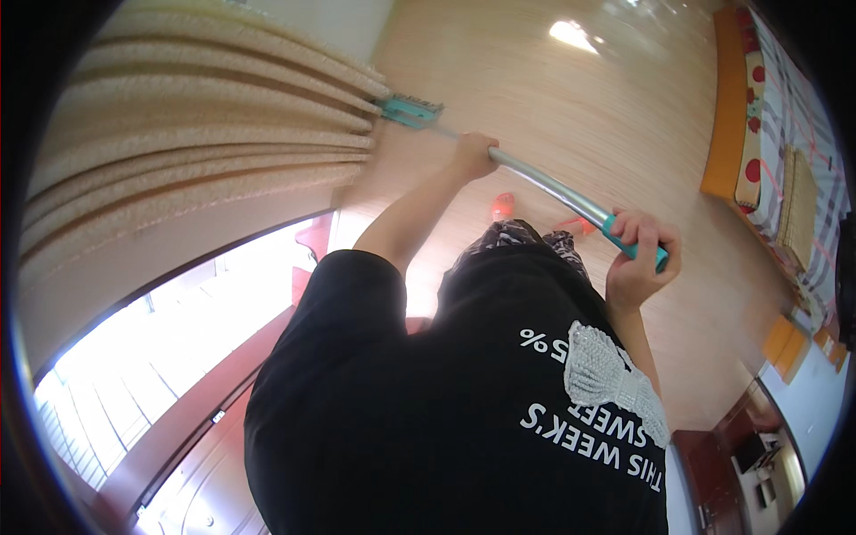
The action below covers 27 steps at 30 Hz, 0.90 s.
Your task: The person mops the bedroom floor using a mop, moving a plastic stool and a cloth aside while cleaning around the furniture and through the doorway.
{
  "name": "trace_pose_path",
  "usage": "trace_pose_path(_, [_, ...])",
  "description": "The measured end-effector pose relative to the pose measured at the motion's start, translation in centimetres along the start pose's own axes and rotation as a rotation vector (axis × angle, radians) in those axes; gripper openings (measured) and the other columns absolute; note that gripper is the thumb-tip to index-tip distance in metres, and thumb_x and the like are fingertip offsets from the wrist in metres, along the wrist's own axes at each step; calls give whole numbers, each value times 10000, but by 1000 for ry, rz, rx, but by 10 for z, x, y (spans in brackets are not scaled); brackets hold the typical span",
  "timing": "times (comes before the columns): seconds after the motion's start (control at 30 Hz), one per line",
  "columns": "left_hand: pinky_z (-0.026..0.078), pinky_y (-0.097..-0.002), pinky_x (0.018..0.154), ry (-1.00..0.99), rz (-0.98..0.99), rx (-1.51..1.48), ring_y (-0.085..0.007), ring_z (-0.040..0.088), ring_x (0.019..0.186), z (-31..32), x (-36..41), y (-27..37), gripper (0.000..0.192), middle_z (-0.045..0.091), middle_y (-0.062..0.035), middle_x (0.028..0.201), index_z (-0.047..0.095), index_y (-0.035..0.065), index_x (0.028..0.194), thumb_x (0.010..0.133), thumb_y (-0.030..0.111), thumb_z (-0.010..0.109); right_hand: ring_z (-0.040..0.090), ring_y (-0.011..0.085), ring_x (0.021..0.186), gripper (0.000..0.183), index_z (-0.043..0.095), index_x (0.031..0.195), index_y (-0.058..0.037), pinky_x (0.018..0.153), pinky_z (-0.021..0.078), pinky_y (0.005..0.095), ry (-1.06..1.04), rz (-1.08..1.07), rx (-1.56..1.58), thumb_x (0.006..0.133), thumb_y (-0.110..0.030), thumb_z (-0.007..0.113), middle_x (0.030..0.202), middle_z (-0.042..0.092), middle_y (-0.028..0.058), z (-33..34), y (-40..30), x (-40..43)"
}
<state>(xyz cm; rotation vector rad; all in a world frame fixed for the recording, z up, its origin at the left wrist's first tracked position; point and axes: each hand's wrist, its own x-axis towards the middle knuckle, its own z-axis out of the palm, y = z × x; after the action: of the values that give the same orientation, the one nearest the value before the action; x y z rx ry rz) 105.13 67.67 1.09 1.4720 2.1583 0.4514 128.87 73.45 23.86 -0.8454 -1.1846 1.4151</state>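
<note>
A mop with a silvery metal pole [548, 184] slants across the view from upper left to right. My left hand [476, 157] is closed around the lower part of the pole. My right hand [642, 261] grips the teal handle at the pole's upper end, near its tip. The teal mop head [408, 111] lies on the wooden-looking floor [575, 93], up against the hem of the beige curtain [221, 114]. Part of the mop head's left end is hidden by the curtain folds, and its pad is blurred.
At the right stands a bed with an orange wooden frame [723, 100] and a folded mat [797, 207] on its checked cover. My feet, in orange-red sandals [503, 206], are just below the pole. A bright doorway or window with a reddish frame [200, 374] is at the lower left.
</note>
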Motion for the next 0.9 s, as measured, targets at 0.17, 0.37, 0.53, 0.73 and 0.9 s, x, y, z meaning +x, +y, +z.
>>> trace_pose_path(0.17, [374,-392,706,279,40,-121,-278,530,738,6,-49,-5,49,544,-68,642,560,122,600,599,131,609,458,175,475,135,376,709,-32,585,450,388,-228,-119,82,829,16,412,515,430,78,17,-22,-12])
trace_pose_path(0.37, [356,-364,687,506,14,-185,-281,512,686,8,-112,-2,170,518,-69,641,489,90,630,629,127,655,481,179,484,105,433,688,-20,567,448,353,-484,-194,163,777,35,445,530,474,78,25,-35,-31])
trace_pose_path(0.53, [340,-374,711,528,-175,-154,-256,515,686,25,-156,0,182,515,-52,647,482,94,665,660,142,658,530,197,544,131,482,616,-18,567,445,287,-752,-28,198,689,74,542,587,530,96,20,-38,-31])
trace_pose_path(0.73, [333,-365,695,619,-276,-99,-245,527,699,67,-152,19,194,530,-44,653,491,108,649,633,175,672,472,167,558,247,458,596,-15,682,407,315,-569,215,264,774,-102,604,572,490,50,-28,-27,-45])
trace_pose_path(0.9, [331,-361,682,581,-304,-106,-242,543,724,92,-127,77,161,555,-39,655,530,123,602,592,190,677,403,146,507,324,404,524,-28,513,310,286,-491,265,448,764,-115,604,513,439,47,-87,-55,-35])
